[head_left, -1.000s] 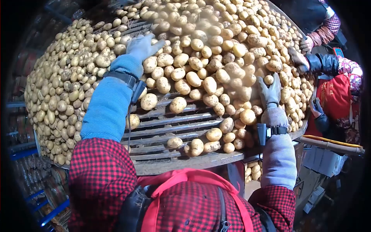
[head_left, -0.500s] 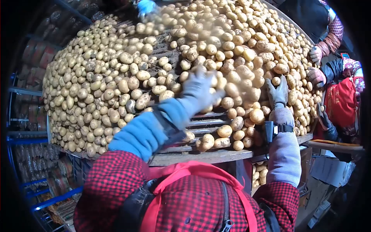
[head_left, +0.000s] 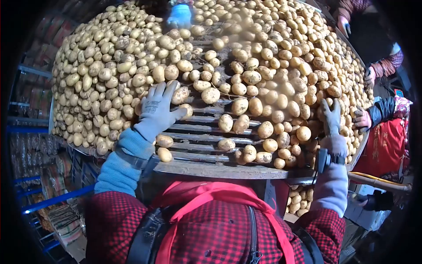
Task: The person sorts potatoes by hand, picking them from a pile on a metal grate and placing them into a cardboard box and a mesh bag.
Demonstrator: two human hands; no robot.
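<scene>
Potatoes [head_left: 116, 68] cover a large sorting table with metal slats [head_left: 200, 137]. Grey-gloved, my left hand [head_left: 157, 108] lies palm down on the left part of the heap, fingers stretched and thumb apart. One potato [head_left: 180, 95] sits against its fingers, and another [head_left: 186, 111] is by the thumb. At the right side, my right hand [head_left: 331, 118], also gloved, rests among potatoes with fingers and thumb spread. No potato is visibly gripped in either hand.
The table's wooden front edge [head_left: 224, 171] runs before me. Across it is a co-worker's blue-gloved hand [head_left: 180, 16]; other workers' hands [head_left: 362, 119] are at the right edge. Potatoes fill a container [head_left: 300, 200] below. Blue shelving [head_left: 57, 202] stands left.
My left hand has swept left from the middle of the table, and more slats show there. My right hand has shifted slightly right and down; the small potato between its fingers no longer shows.
</scene>
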